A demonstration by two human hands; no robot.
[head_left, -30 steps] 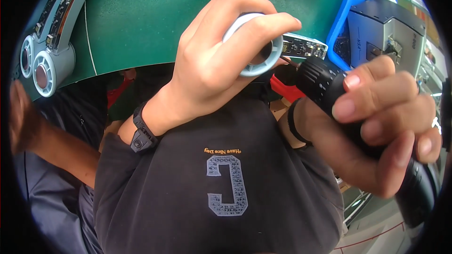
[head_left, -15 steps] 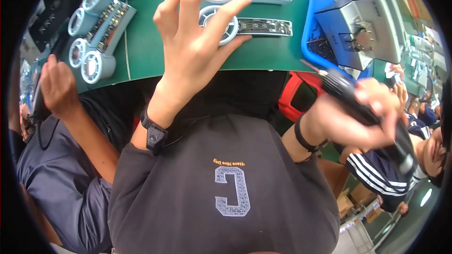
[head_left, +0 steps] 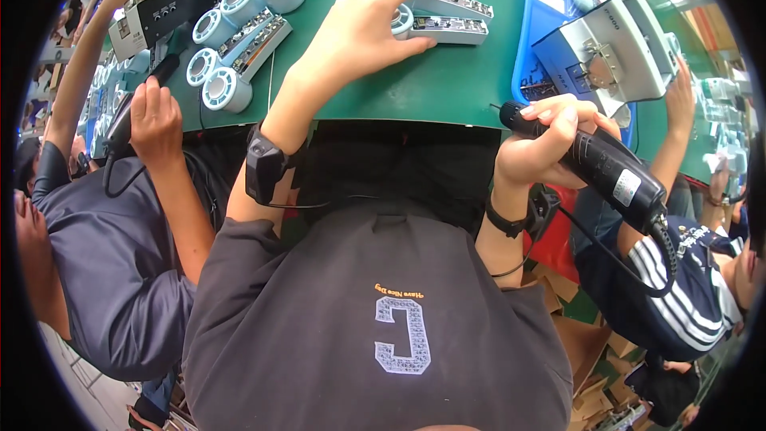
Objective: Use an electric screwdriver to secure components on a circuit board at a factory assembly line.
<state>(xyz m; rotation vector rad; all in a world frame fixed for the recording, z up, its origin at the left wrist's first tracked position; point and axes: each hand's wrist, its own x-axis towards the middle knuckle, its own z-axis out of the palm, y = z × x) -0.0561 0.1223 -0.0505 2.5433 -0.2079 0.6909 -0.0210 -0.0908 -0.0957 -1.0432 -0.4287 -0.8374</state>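
On the green table [head_left: 319, 100] lie two light-blue fan-like housings [head_left: 459, 37] with round heads and straight handles, circuit boards showing in the handles. My left hand [head_left: 359, 28] is curved around their heads, thumb against the lower one and fingers over the upper one; it covers most of both heads. In my right hand [head_left: 550, 140] is a black corded electric screwdriver [head_left: 610, 168], gripped around its body. Its thin bit points left, at the table's near edge, apart from the housings.
Several more light-blue housings [head_left: 227, 89] lie to the left. A blue tray [head_left: 523, 48] at the right holds dark screws and a grey metal device [head_left: 590, 56]. Co-workers sit on both sides; the left one's hand [head_left: 155, 124] holds a black tool.
My right hand has swung the screwdriver, its bit end moving left and its grip settling. The two housings under my left hand now lie closer together and slightly turned. The view has shifted.
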